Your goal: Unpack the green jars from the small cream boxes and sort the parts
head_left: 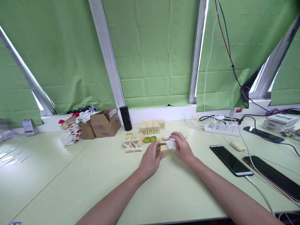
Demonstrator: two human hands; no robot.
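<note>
My left hand (150,160) is wrapped round a small beige cardboard box (164,151) on the table, fingers at its left side. The box is open at the top. Its white-lined flap (171,143) is pinched by the fingers of my right hand (182,148). Just behind stand two small green containers (150,139) side by side, with a small white cylindrical piece (166,137) to their right. Two similar boxes with open flaps (133,142) lie left of my left hand. Farther back, several closed beige boxes (150,127) form a row. The inside of the held box is mostly hidden.
A black bottle (126,118) and an open brown carton (105,122) stand near the window ledge. To the right are a phone (231,160) on a charging cable, another dark phone (274,175), a white power strip (222,128) and loose cables. Clear plastic sleeves (12,157) lie far left.
</note>
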